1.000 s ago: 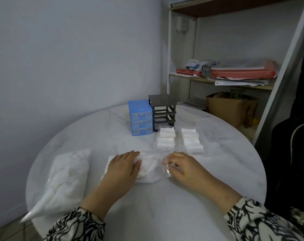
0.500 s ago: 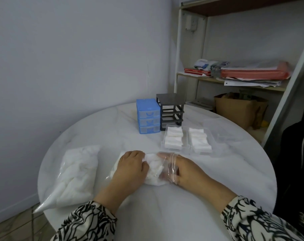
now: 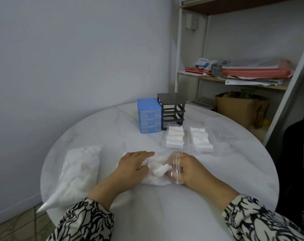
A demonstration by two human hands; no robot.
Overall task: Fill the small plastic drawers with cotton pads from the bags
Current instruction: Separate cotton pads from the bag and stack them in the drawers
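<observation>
A clear bag of cotton pads (image 3: 156, 178) lies on the round white table (image 3: 208, 197) in front of me. My left hand (image 3: 133, 166) presses flat on the bag's left part. My right hand (image 3: 186, 169) is inside the bag's open mouth, its fingers curled round a small stack of cotton pads (image 3: 160, 170). Two clear plastic drawers (image 3: 188, 139) holding white pads sit just beyond the bag. A third clear drawer (image 3: 215, 126) lies to their right. A second, fuller bag of pads (image 3: 80, 173) rests at the table's left edge.
A blue three-drawer cabinet (image 3: 149, 115) and a dark empty drawer frame (image 3: 172, 109) stand at the table's far side. Behind on the right is a shelf with papers (image 3: 252, 73) and a brown paper bag (image 3: 241, 108). A dark object stands beyond the table's right edge.
My right hand has gone from the bag's opening into the bag and now grips a stack of pads. My left hand stays on the bag. The camera moved slightly.
</observation>
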